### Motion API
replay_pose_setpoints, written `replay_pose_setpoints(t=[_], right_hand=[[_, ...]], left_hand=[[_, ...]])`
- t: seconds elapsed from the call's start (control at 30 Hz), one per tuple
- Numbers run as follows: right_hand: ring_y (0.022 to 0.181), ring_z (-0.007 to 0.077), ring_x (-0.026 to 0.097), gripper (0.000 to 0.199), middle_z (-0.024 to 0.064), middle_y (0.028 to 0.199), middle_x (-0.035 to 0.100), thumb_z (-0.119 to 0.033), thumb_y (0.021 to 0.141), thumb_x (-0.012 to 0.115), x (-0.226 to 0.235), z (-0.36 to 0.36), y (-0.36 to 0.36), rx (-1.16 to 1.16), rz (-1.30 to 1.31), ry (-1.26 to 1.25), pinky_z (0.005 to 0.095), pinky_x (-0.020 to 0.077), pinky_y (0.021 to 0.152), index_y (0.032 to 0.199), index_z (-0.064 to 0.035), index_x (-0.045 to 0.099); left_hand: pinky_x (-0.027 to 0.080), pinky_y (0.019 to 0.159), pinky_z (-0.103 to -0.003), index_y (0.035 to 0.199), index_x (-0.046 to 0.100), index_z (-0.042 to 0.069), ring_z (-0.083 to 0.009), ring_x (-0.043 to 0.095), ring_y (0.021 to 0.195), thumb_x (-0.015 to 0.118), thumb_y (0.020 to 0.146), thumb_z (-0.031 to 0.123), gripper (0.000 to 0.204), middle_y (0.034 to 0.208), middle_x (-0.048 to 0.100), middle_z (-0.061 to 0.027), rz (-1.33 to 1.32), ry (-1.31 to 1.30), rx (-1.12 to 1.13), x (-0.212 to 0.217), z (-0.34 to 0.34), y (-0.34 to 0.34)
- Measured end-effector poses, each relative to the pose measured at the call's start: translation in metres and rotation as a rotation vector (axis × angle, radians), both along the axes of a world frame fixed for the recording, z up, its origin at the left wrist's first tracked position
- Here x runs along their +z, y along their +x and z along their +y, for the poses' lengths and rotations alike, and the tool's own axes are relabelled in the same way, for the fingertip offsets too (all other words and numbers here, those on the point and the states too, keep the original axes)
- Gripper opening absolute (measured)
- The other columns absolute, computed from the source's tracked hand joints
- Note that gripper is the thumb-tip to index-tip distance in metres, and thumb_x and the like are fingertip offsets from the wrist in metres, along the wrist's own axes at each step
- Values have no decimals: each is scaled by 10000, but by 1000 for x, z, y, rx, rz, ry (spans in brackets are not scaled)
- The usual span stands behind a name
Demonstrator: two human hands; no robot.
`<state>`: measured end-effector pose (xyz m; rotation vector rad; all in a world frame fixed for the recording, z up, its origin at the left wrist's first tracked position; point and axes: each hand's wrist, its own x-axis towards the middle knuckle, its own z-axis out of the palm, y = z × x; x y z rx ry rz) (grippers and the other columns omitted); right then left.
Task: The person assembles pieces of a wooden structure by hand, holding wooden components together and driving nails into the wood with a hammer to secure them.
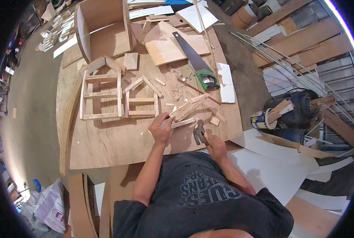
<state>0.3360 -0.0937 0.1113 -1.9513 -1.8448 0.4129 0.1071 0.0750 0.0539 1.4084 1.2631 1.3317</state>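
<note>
My left hand [160, 129] is closed on the near end of a small frame of wooden strips [188, 109], which slants away over the tabletop. In my right hand [215, 146] is a claw hammer [199, 133], gripped by its handle, with the metal head close to the near strip of that frame. Whether the head touches the wood I cannot tell. Left of my hands lie two house-shaped wooden frames, a larger ladder-like one [102, 95] and a smaller one [142, 100]. Wood offcuts and what look like loose nails are scattered beyond the frame I hold.
A green-handled handsaw [192, 57] lies on the plywood table [105, 146] beside boards [161, 43] and a white panel [225, 83]. An open wooden box [109, 39] stands at the far left. Right of the table are a bucket [260, 119] and leaning boards [315, 35].
</note>
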Motion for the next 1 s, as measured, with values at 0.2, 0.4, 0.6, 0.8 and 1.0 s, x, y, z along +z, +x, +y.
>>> replay_pose_setpoints(t=[0.2, 0.4, 0.6, 0.8, 1.0], right_hand=[[805, 393, 669, 535, 167, 952, 672, -96, 850, 734, -32, 5, 14, -132, 14, 102, 474, 533, 703, 1375, -106, 635], [882, 347, 687, 502, 73, 1053, 699, -198, 858, 754, -52, 10, 41, -208, -125, -30, 470, 554, 761, 1353, -199, 668], [996, 355, 656, 522, 79, 1160, 701, -230, 874, 734, -72, 23, 62, -219, -30, -122, 470, 531, 872, 1387, -265, 648], [1029, 325, 675, 454, 58, 1146, 695, -236, 859, 772, -54, 33, 72, -142, -81, -137, 436, 548, 876, 1307, -225, 699], [1016, 319, 669, 392, 91, 1057, 684, -126, 867, 734, -55, 51, 82, -153, 164, -156, 432, 529, 889, 1256, -175, 726]], left_hand=[[580, 809, -323, 1061, 769, 7, -212, 745, 882, 795, 814, -3, 249, 978, 767, -124, 22, -47, 2, 4, 3, 0], [573, 804, -297, 1043, 759, -14, -185, 732, 851, 801, 810, -23, 237, 924, 757, -110, 32, -76, 57, 16, 2, 8], [577, 801, -282, 1050, 754, -30, -151, 722, 877, 781, 827, -56, 227, 938, 759, -92, -54, -113, 97, 17, 0, 15], [583, 828, -303, 1092, 753, -12, -172, 724, 922, 768, 827, -71, 271, 989, 756, -101, -48, -196, 112, 12, -17, 22], [582, 882, -334, 1099, 762, 10, -218, 722, 1017, 771, 813, -66, 296, 1050, 763, -128, 95, -116, 158, 17, -30, 35]])
